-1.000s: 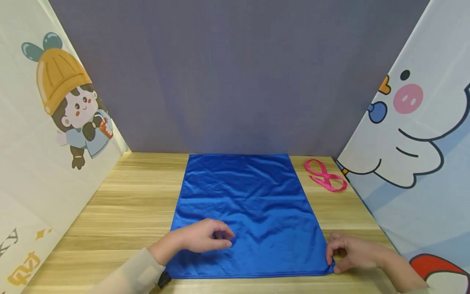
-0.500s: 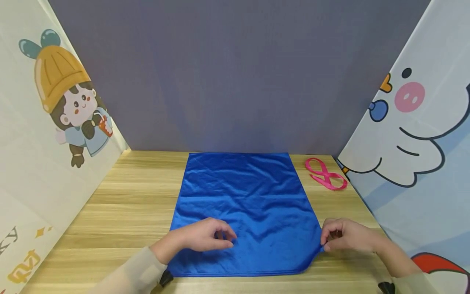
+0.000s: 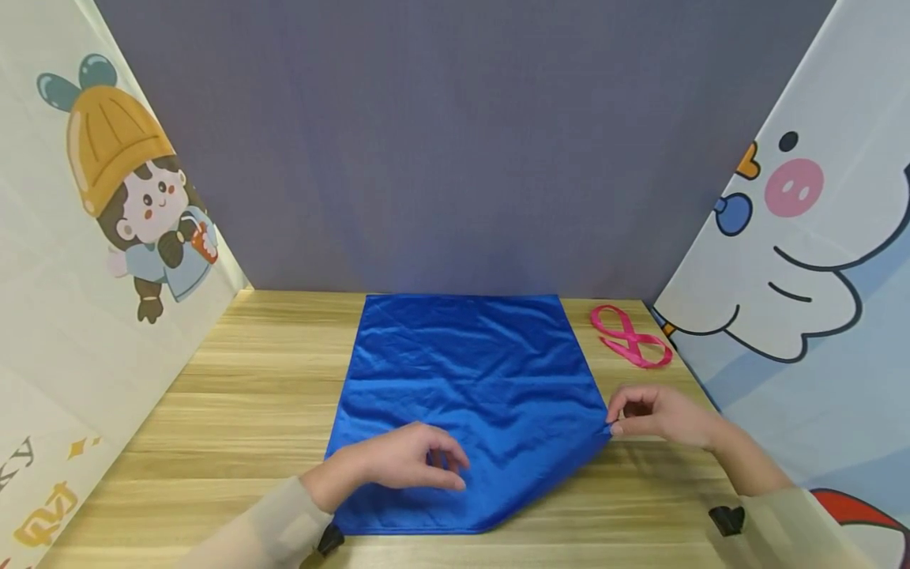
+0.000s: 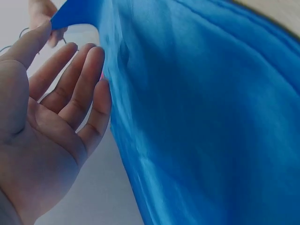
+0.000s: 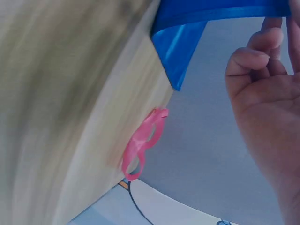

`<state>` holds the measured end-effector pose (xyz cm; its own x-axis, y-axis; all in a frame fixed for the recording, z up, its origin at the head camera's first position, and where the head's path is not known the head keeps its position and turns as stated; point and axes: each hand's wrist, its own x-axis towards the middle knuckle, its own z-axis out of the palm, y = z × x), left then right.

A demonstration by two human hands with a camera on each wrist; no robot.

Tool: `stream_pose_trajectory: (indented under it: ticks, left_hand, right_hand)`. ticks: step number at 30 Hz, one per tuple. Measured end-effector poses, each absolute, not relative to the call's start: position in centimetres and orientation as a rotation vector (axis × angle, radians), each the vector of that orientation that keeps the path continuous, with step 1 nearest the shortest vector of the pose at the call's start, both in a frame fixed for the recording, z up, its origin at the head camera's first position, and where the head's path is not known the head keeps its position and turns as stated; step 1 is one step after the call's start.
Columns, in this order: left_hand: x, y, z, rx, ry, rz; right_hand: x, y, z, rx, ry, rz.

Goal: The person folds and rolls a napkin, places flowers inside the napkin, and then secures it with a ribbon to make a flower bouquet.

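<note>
A blue satiny cloth [image 3: 469, 371] lies spread on the wooden table, its far edge reaching the back panel. My right hand [image 3: 661, 415] pinches the cloth's near right corner between thumb and fingers and holds it lifted, so the near right part slants up in a diagonal fold. In the right wrist view the raised hem runs to the right hand's fingertips [image 5: 276, 37]. My left hand [image 3: 412, 458] hovers over the near left part of the cloth with relaxed fingers, holding nothing. The left wrist view shows the left palm [image 4: 42, 140] beside the cloth.
A pink ribbon [image 3: 629, 340] lies looped at the table's back right. A grey panel [image 3: 455, 142] closes off the back, and printed white panels stand at left [image 3: 43, 237] and right [image 3: 853, 316]. Wooden tabletop [image 3: 249, 395] shows on both sides of the cloth.
My right hand has lifted the cloth's near right corner and carried it away from me and slightly left, folding up the near edge. The left hand has shifted slightly right.
</note>
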<state>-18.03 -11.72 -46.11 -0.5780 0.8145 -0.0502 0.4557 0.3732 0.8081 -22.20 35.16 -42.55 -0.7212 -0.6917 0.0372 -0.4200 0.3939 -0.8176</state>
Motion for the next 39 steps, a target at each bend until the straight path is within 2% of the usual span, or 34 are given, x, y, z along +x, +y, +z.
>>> stream_pose_trajectory:
  ticks: [17, 25, 30, 39]
  left_hand:
    - [-17.1, -8.4, -46.7, 1.065, 2.296, 1.139]
    - [-16.8, -8.2, -46.9, 1.197, 2.437, 1.104]
    - [-16.7, -8.3, -46.9, 1.158, 2.464, 1.117]
    - [-16.6, -8.8, -46.9, 1.065, 2.463, 1.201]
  right_hand:
    - [-24.9, 33.1, -39.7, -1.042, 2.405, -1.321]
    - [-25.6, 32.3, -39.1, -0.942, 2.412, -1.343]
    - [-26.0, 31.9, -39.2, -0.957, 2.358, -1.401]
    - [-25.7, 31.1, -38.8, -0.767, 2.483, -1.298]
